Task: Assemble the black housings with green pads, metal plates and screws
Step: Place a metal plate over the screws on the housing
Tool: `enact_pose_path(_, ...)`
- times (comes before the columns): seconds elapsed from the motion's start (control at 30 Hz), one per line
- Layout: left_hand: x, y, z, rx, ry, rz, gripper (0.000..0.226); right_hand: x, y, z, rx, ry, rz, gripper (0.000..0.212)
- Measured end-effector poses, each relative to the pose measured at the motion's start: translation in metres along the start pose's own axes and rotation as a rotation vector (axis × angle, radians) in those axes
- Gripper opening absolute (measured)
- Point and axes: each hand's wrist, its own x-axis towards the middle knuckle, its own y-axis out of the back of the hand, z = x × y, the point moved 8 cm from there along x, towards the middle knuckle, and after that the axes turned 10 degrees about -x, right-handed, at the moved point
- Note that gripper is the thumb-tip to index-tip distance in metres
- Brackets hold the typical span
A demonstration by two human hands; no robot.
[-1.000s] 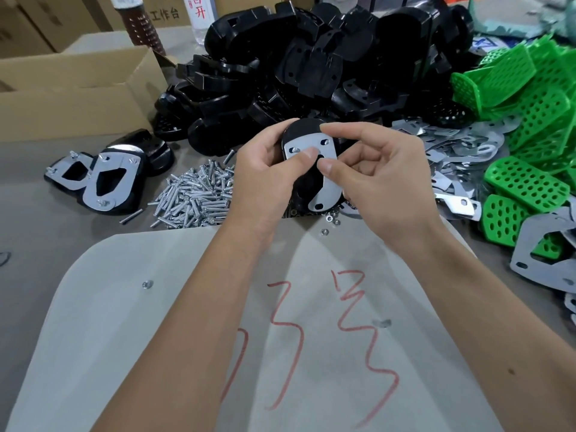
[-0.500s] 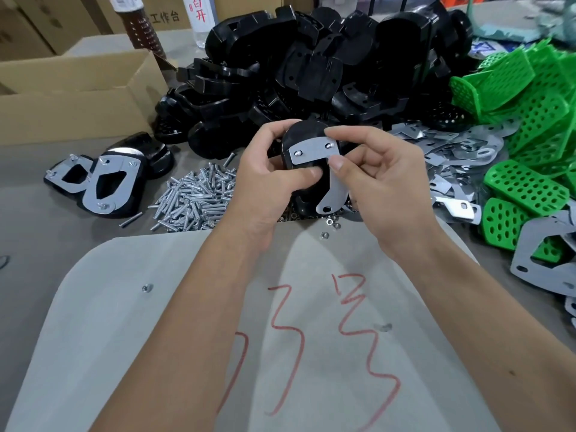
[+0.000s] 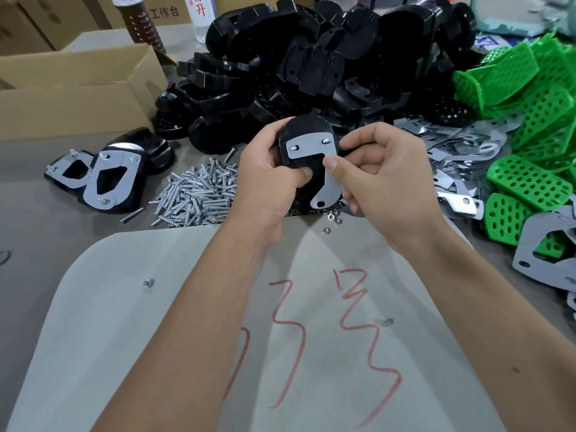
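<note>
Gripping the black housing point(image 3: 304, 129), left hand point(image 3: 268, 188) curls its fingers while right hand point(image 3: 383, 179) pinches the metal plate point(image 3: 311, 149).

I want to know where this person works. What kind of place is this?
Probably a small factory or workshop bench where parts get put together by hand. There is a big heap of black housings, a pile of loose screws, and cardboard boxes beside them.
</note>
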Motion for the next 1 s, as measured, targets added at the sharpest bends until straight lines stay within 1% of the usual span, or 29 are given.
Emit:
enact_pose_path(0.13,0.001,0.003,0.000,0.009,0.004,0.022,0.060,-0.001,-0.002,-0.004,0.003,0.013,-0.078,0.023)
enact_pose_path(0.3,0.002,0.001,0.001,0.047,0.017,0.003,0.058,-0.002,0.000,-0.006,-0.025,0.044,-0.036,0.025)
enact_pose_path(0.5,-0.002,0.000,0.002,0.077,0.019,-0.020,0.054,-0.004,-0.002,-0.006,0.032,0.079,-0.010,0.023)
enact_pose_path(0.63,-0.004,0.000,-0.003,0.082,0.086,-0.048,0.039,-0.001,0.004,-0.010,0.077,0.116,0.007,0.023)
enact_pose_path(0.7,-0.005,0.001,-0.002,0.092,0.112,-0.079,0.035,-0.001,0.005,-0.012,0.098,0.128,0.010,0.022)
enact_pose_path(0.8,-0.005,0.001,0.005,0.110,0.111,-0.134,0.037,-0.002,0.006,-0.014,0.122,0.134,0.022,0.022)
enact_pose_path(0.9,-0.008,-0.002,0.006,0.096,0.150,-0.197,0.043,-0.002,0.008,-0.014,0.141,0.129,0.031,0.021)
enact_pose_path(1.0,-0.011,-0.003,0.007,0.075,0.189,-0.258,0.055,-0.002,0.007,-0.012,0.167,0.109,0.025,0.020)
